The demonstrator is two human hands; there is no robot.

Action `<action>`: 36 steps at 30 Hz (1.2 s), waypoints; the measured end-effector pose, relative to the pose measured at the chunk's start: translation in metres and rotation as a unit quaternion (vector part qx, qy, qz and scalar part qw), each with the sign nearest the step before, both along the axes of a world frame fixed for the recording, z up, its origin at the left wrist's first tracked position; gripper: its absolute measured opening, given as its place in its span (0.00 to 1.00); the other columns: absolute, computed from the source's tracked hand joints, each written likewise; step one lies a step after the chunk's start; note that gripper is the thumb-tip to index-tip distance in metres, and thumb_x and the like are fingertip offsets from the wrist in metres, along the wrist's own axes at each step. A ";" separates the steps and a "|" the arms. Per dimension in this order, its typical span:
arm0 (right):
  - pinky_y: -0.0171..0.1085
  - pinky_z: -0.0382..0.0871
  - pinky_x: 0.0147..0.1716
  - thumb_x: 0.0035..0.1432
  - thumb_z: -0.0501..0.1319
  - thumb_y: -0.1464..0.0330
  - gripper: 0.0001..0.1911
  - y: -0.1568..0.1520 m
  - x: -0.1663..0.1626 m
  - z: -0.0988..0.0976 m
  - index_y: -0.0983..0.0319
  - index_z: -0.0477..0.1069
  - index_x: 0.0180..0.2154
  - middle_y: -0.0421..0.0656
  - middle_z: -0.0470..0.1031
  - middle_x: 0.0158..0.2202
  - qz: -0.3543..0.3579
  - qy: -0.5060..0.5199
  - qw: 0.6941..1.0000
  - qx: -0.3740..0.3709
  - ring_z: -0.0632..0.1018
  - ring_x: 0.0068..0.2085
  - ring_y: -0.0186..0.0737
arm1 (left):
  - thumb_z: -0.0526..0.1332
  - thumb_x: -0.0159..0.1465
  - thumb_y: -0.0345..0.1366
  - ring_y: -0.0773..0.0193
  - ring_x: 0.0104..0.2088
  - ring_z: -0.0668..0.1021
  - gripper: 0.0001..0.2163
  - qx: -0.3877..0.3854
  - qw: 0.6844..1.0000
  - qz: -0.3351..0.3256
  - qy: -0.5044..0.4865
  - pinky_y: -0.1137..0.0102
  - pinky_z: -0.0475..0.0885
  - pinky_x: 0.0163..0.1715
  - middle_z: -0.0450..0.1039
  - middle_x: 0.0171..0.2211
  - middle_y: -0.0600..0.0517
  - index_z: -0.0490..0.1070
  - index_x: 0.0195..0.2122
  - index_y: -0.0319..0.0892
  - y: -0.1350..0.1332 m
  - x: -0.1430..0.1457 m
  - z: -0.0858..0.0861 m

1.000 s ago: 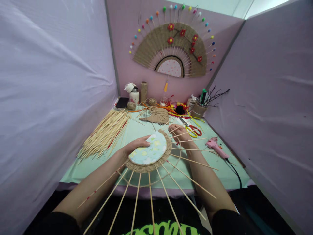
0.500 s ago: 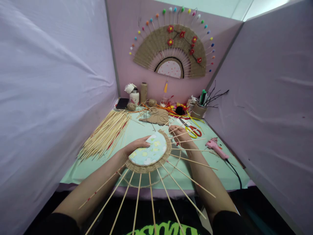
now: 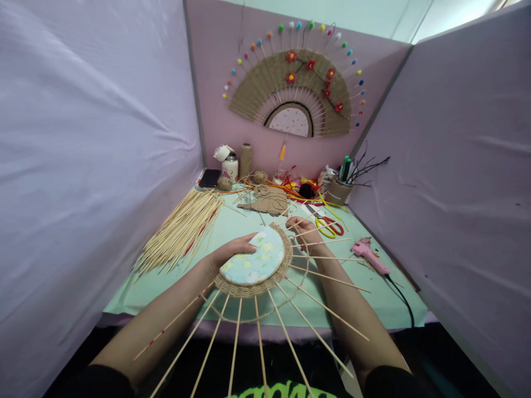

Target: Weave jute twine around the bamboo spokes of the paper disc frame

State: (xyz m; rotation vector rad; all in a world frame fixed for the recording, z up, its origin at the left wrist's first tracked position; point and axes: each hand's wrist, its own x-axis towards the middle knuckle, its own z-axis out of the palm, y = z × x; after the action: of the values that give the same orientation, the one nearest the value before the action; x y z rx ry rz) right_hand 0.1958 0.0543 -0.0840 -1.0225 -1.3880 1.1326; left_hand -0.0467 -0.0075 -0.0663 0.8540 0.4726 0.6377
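the left hand (image 3: 234,251) grips the half-round fan (image 3: 253,262) between thumb and fingers, the thumb flat on its pale flowered panel and the fingers out of sight beneath. the fan lies between the hands, its woven rim (image 3: 249,288) turned toward the body and the right arm, with thin sticks (image 3: 260,345) radiating out past both forearms. the right hand (image 3: 305,231) is closed, thumb and fingertips pinched at the loose cord (image 3: 249,321), which sweeps across the sticks in a wide arc from near the left wrist. against half a second ago, both hands keep the same grip and the fan the same tilt; the whole view sits slightly lower, the wall fan (image 3: 269,72) beyond the hands included. scissors (image 3: 326,228) still lie just beyond the right hand, the pink glue gun (image 3: 371,255) to its right, and a bundle of sticks (image 3: 180,232) left of the left hand.
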 end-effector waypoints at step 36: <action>0.44 0.70 0.43 0.54 0.63 0.58 0.15 -0.017 -0.019 -0.002 0.58 0.70 0.42 0.44 0.76 0.38 0.045 -0.027 0.996 0.073 0.76 0.40 0.43 | 0.61 0.61 0.30 0.61 0.33 0.82 0.22 -0.036 0.987 0.136 -0.077 0.71 0.75 0.33 0.80 0.39 0.43 0.65 0.57 0.38 0.002 0.009 0.001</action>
State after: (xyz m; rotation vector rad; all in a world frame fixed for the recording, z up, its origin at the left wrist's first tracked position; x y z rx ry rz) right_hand 0.1770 0.0374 -0.0861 -0.8989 -1.5499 1.0588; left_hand -0.0376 -0.0060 -0.0652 0.6713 0.4728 0.9258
